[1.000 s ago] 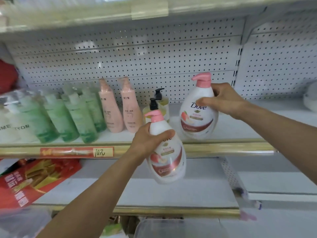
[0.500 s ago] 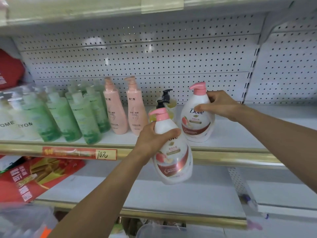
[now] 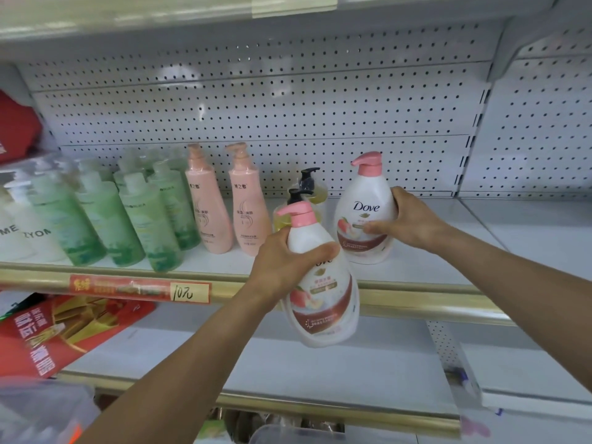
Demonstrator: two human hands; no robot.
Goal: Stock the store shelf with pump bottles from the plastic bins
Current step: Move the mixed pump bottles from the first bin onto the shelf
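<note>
Head cam: right hand (image 3: 413,221) grips one pump bottle (image 3: 365,216) standing on the shelf (image 3: 416,270), label out, probably squaring it up. Left hand (image 3: 285,261) grips the second bottle (image 3: 323,299) below shelf level, ready to go beside it.

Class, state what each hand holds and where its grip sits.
Left hand grips one Dove bottle at its shoulder; right hand grips another Dove bottle round its side.

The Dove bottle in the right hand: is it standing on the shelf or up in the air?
Standing upright. The Dove bottle has its base on the shelf, pump up, with the right hand gripping its side.
</note>
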